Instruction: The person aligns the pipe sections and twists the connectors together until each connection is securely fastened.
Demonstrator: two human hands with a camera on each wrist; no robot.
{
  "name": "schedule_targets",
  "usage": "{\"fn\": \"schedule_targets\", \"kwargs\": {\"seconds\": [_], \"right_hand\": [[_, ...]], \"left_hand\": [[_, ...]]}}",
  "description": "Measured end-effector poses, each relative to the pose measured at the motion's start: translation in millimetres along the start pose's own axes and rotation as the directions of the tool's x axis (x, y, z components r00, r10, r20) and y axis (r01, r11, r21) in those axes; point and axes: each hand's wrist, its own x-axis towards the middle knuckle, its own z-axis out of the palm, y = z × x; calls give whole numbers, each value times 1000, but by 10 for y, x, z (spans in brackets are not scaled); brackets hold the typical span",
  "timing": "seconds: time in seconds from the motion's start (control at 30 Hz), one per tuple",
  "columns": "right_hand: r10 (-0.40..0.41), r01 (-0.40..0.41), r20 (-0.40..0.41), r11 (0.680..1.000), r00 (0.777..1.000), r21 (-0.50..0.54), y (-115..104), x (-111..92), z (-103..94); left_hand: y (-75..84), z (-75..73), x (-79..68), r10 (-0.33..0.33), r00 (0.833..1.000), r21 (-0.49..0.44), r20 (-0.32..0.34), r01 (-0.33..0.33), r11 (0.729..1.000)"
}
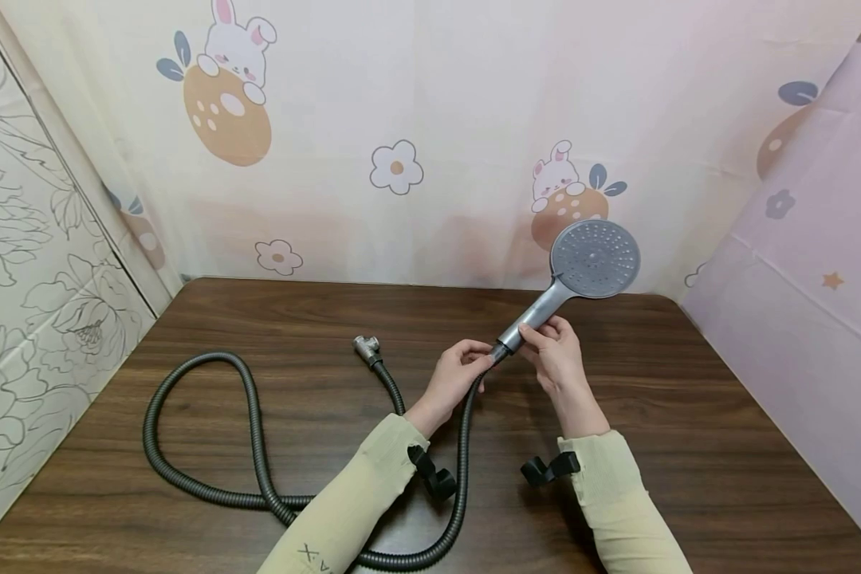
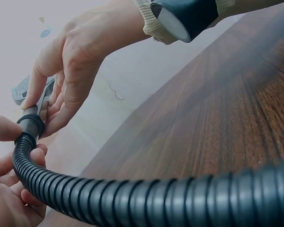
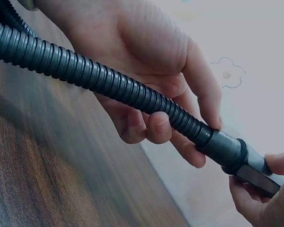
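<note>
A grey shower head (image 1: 594, 259) with a round, dotted face points up and right above the table's back edge. My right hand (image 1: 556, 359) pinches the lower part of its handle (image 1: 538, 313). Just below, my left hand (image 1: 454, 381) pinches the collar (image 3: 226, 150) at the end of a dark ribbed hose (image 1: 463, 446). In the right wrist view the collar meets the handle's base, with the left thumb and fingers around it. The left wrist view shows the hose curving away from both hands (image 2: 80, 61) toward the camera.
The hose lies in a large loop on the wooden table (image 1: 689, 446), crossing under the left forearm. Its other end carries a metal angled fitting (image 1: 367, 349). Patterned curtains (image 1: 473, 104) hang behind and at both sides. Black camera mounts (image 1: 551, 469) sit at the wrists.
</note>
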Motion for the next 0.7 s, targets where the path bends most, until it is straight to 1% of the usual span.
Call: {"fn": "schedule_targets", "kwargs": {"seconds": [0.23, 0.47, 0.57, 0.7], "right_hand": [[-1, 1, 5, 1000, 1000, -5, 3, -5, 1], [-11, 11, 1, 1000, 1000, 15, -1, -8, 2], [-13, 13, 3, 1000, 1000, 15, 1, -5, 4], [-7, 7, 5, 1000, 1000, 5, 1, -4, 5]], "left_hand": [[-1, -3, -9, 3, 1000, 35, -14, -3, 999], [5, 9, -11, -43, 999, 45, -34, 44, 998], [10, 4, -14, -51, 999, 37, -15, 52, 998], [15, 3, -21, -45, 999, 10, 7, 45, 999]]}}
